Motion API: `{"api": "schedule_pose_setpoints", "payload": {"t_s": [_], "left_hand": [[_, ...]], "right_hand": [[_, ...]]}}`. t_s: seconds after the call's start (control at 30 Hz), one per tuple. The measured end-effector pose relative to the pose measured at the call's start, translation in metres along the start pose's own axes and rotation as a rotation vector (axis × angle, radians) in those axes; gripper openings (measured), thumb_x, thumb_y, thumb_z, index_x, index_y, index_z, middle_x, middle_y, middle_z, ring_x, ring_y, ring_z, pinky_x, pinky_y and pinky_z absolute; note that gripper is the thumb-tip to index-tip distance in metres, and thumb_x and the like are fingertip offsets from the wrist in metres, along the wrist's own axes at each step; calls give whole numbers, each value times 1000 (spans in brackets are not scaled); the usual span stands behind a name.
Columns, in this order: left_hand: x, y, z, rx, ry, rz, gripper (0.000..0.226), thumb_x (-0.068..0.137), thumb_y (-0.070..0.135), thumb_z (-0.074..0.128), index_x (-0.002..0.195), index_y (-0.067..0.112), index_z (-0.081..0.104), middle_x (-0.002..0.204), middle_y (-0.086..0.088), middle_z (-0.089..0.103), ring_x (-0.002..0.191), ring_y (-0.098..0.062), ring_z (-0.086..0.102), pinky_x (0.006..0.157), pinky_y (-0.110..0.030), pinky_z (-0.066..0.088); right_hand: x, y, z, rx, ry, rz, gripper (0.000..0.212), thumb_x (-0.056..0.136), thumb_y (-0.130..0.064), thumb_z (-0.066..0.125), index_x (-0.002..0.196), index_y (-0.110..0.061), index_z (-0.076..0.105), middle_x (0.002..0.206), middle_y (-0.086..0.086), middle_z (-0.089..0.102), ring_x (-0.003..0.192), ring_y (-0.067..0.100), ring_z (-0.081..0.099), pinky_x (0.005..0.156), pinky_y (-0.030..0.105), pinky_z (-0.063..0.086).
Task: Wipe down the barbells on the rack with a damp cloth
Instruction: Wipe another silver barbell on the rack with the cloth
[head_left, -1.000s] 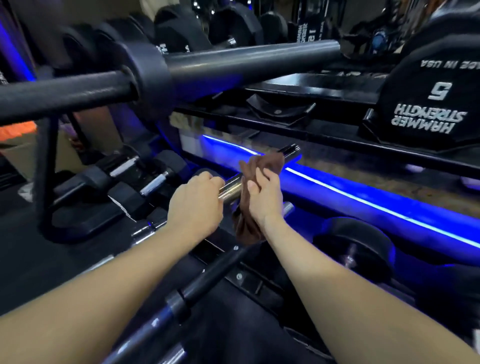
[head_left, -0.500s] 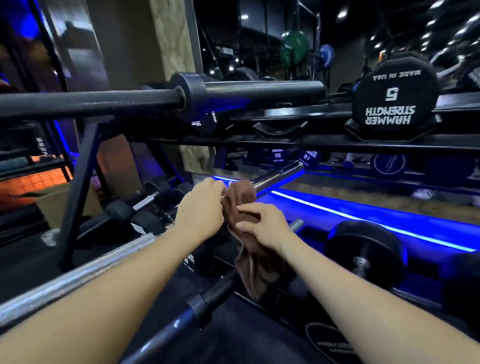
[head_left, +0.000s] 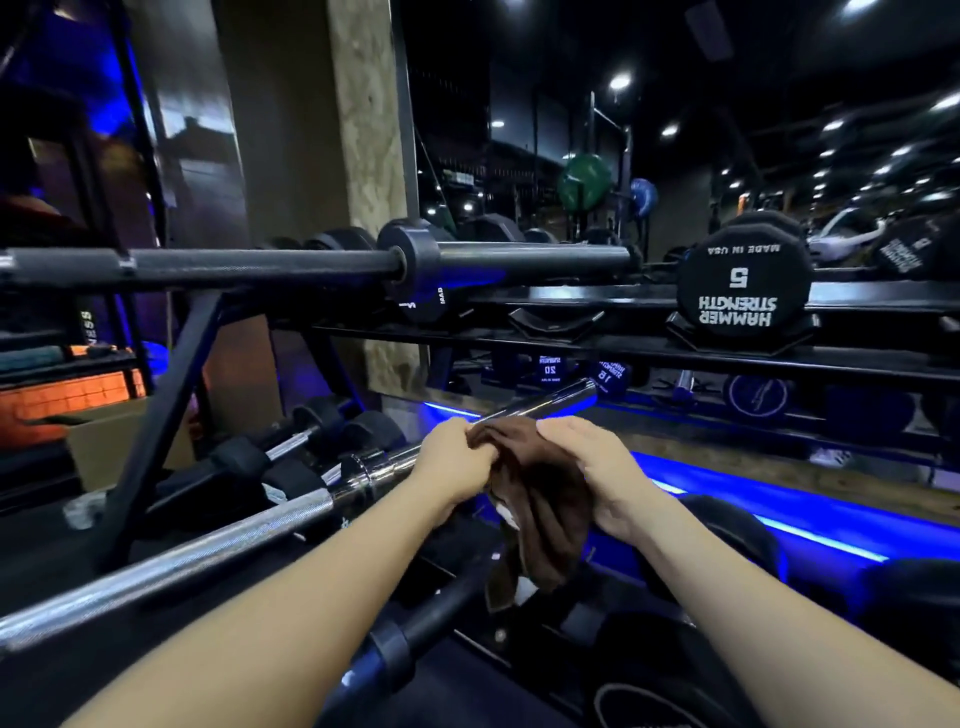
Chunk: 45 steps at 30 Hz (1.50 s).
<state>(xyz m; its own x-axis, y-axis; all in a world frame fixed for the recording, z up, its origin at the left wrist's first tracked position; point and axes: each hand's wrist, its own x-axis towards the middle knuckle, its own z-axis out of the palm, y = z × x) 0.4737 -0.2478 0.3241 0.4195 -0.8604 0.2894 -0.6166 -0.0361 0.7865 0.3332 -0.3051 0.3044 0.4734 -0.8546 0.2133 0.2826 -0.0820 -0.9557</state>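
1. Left hand (head_left: 460, 470) curled, gripping top of the brown cloth (head_left: 535, 514) over the shiny chrome barbell (head_left: 208, 551).
2. Right hand (head_left: 597, 473) curled, holding the cloth's right side; the rest hangs below the bar.
3. Chrome barbell lies diagonally across the black steel rack (head_left: 156, 426), its sleeve end past the hands.
4. Matte black barbell (head_left: 260, 265) sits on the rack's top edge.

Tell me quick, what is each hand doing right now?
Left hand: closed, gripping the brown cloth at the shiny bar.
Right hand: closed on the same cloth from the other side.
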Motion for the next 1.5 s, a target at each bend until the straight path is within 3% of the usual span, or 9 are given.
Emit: {"api": "schedule_pose_setpoints", "payload": {"t_s": [0.13, 0.33, 0.53, 0.7, 0.8, 0.93, 1.17, 1.3, 1.5], "left_hand": [[3, 14, -4, -755, 31, -394, 23, 91, -6, 48, 71, 5, 53, 57, -9, 57, 57, -16, 53, 44, -22, 51], [-5, 23, -4, -943, -175, -480, 27, 100, 4, 38, 79, 3, 53, 63, -10, 60, 47, -15, 59, 73, -28, 51], [8, 3, -43, -305, -178, -282, 17, 96, 15, 52, 86, 6, 62, 80, -9, 59, 64, -16, 50, 60, -26, 45], [14, -19, -91, 649, 56, 80, 29, 86, 30, 60, 111, 18, 67, 116, -8, 63, 107, -26, 58, 92, -34, 46], [6, -36, -97, 694, -76, -6, 52, 75, 42, 71, 118, 16, 58, 119, -10, 55, 109, -27, 55, 92, -34, 45], [-1, -46, -90, 762, -71, -34, 69, 65, 42, 82, 121, 13, 53, 119, -7, 48, 108, -26, 54, 91, -36, 46], [-2, -44, -87, 918, 53, 6, 62, 57, 45, 83, 108, 17, 63, 104, -1, 63, 96, -23, 61, 70, -30, 45], [2, -43, -89, 892, 35, -27, 68, 54, 43, 85, 113, 16, 63, 107, -1, 66, 99, -22, 61, 79, -32, 51], [1, -37, -91, 911, 14, -30, 65, 53, 45, 84, 108, 16, 64, 99, 1, 68, 92, -21, 63, 74, -29, 50]], "right_hand": [[-19, 15, -7, -35, -246, -3, 44, 87, -29, 59, 131, -33, 56, 125, -5, 64, 113, 12, 60, 91, 33, 46], [-3, 11, 7, 8, -185, -180, 48, 83, -4, 66, 127, -22, 59, 116, 1, 69, 105, 14, 65, 81, 25, 53], [43, 1, 48, 4, 218, -190, 26, 79, 11, 59, 79, -14, 67, 75, 10, 67, 78, 24, 61, 76, 38, 51], [56, 18, 93, -424, 85, -188, 39, 67, -45, 66, 96, -19, 71, 99, 6, 62, 84, 16, 60, 77, 29, 49], [46, 40, 96, -671, -182, -219, 43, 79, -36, 65, 119, -21, 61, 115, 2, 37, 95, 13, 49, 91, 27, 43], [42, 50, 89, -1145, -105, -529, 45, 93, -42, 50, 135, -27, 53, 135, 7, 32, 122, 27, 32, 109, 36, 29], [56, 71, 83, -1162, -62, -675, 48, 88, -48, 30, 110, -24, 65, 139, 4, 45, 129, 26, 41, 108, 44, 32], [82, 62, 42, -1078, 41, -525, 26, 97, -25, 48, 113, -11, 63, 144, 9, 37, 129, 27, 37, 106, 13, 19], [62, 60, 68, -1143, -27, -608, 40, 91, -11, 56, 130, -21, 57, 148, 7, 34, 132, 30, 31, 106, 33, 28]]}}
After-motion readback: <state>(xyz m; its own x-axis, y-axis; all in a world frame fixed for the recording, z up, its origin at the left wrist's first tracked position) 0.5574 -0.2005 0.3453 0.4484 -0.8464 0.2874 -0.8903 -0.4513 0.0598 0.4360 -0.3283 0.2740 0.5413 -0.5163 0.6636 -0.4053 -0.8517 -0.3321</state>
